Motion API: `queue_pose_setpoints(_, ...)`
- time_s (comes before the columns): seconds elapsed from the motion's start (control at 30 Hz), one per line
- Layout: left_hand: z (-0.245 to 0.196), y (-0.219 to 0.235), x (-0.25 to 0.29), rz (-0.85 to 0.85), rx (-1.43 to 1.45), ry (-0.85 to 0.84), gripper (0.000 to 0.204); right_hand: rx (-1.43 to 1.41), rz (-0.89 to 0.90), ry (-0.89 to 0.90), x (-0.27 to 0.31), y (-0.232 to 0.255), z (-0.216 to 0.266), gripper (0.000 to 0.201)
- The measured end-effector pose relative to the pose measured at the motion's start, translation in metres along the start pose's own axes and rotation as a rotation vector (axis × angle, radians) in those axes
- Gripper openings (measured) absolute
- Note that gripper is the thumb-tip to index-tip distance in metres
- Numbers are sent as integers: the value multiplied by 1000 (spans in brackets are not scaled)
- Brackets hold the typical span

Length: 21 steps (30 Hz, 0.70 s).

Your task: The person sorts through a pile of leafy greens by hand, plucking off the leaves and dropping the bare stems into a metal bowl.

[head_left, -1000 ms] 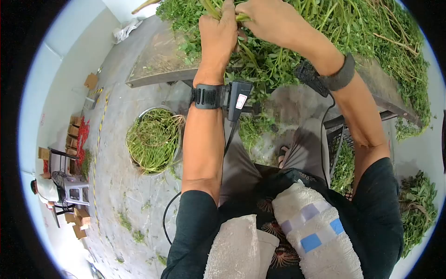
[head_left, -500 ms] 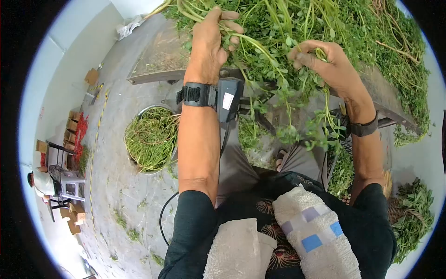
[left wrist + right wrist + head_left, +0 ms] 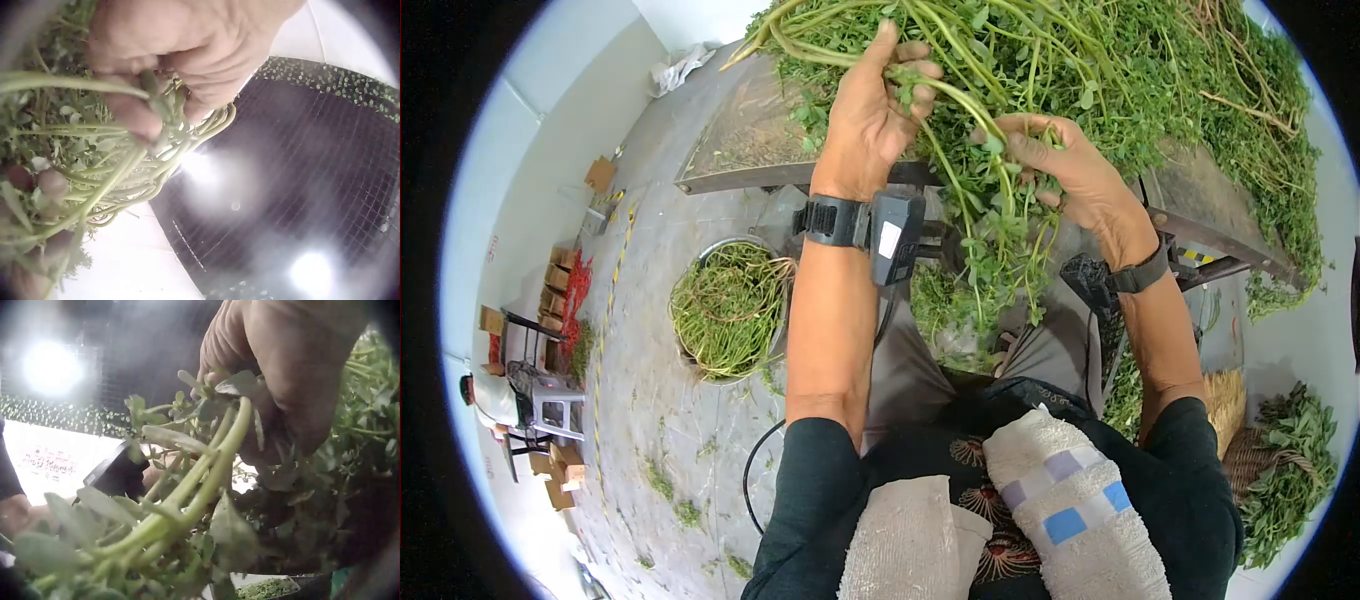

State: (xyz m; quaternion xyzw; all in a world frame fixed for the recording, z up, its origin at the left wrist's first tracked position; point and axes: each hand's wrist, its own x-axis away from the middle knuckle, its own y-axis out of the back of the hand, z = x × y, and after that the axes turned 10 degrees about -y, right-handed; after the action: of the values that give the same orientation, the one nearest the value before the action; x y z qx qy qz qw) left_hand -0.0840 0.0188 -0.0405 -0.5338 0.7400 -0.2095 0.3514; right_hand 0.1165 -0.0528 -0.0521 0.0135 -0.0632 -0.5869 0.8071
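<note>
My left hand (image 3: 862,125) grips long pale-green leafy stems (image 3: 960,97) over the table's near edge. In the left wrist view its fingers curl round the stems (image 3: 115,175), whose thick ends bend away to one side. My right hand (image 3: 1085,175) holds the leafy part of the same greens, thumb and fingers closed about it. Bent stems (image 3: 206,469) show below that hand in the right wrist view; its fingertips are partly hidden by leaves. The leafy ends hang down past the table edge. Behind both hands lies a large pile of greens (image 3: 1140,85).
The table (image 3: 745,130) has a worn top and a metal edge. On the floor to the left stands a round basin of cut stems (image 3: 730,310). A wicker basket (image 3: 1246,460) with leafy greens is at the right. Farther left, a person (image 3: 495,400) sits near a stool (image 3: 558,410).
Both hands were together at the top of the pile, then parted. The right hand came down right and now sits nearer the left, on the stems, with leafy ends hanging.
</note>
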Motion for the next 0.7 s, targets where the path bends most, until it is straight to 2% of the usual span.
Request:
queue_pose_setpoints(0.03,1,-5,3,2,2,-1,36,-102,-33,-1,-2,1,-2,39)
queue_pose_setpoints(0.1,7,-20,14,69,-170,-140,38,-97,-36,-1,-7,4,-3,33)
queue_pose_setpoints(0.13,10,-22,18,100,-292,-131,37,-74,-48,-9,-9,4,-2,33)
queue_pose_setpoints(0.2,12,-23,18,120,-349,-114,36,-47,-57,-18,-8,6,1,33)
queue_pose_setpoints(0.27,11,-23,20,128,-440,-91,35,205,-74,-27,-2,10,6,30)
queue_pose_setpoints(0.5,8,-20,16,118,-375,-88,31,511,-88,55,-1,21,21,29)
queue_pose_setpoints(0.57,7,-19,16,71,-389,-92,30,746,-173,647,-11,28,13,29)
queue_pose_setpoints(0.6,8,-21,15,74,-389,-92,30,780,-201,576,-2,23,22,27)
queue_pose_setpoints(0.7,11,-23,16,44,-387,-106,29,801,-197,515,-2,23,20,24)
